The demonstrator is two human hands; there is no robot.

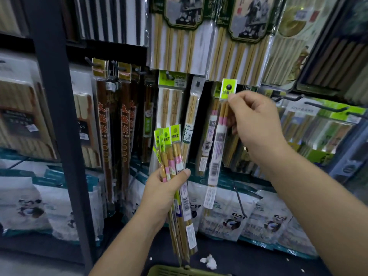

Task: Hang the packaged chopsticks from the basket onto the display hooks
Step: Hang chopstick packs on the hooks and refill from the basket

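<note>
Left hand (163, 190): grip clenched around the middle of a bundle of chopstick packs (173, 148). The bundle's long axis is near vertical, with green headers above the grip and tails running below it toward the rim of the olive basket (175, 271). This is reserve stock only and sits well below hook level.

Right hand (256, 126): grip is a thumb-and-finger pinch on the single chopstick pack (218, 140), taken just under its green header card (229, 89). The card stands above the grip, up and to the left. The body hangs down and left of the grip, long axis tilted a little off vertical.

The punched hole in the card shows dark. I can't tell whether a hook tip is already in it or just behind it.

Other packs of the same kind hang just left of the held pack. An empty hook (286, 98) sticks out right of the grip at about card height.

Judgement: the right hand is the nearer one and does the hanging. The move turns on lining the card's hole up with a hook tip and pushing the card away from the body. The pinch sits close to the hole, so the fingers may foul the hook.
</note>
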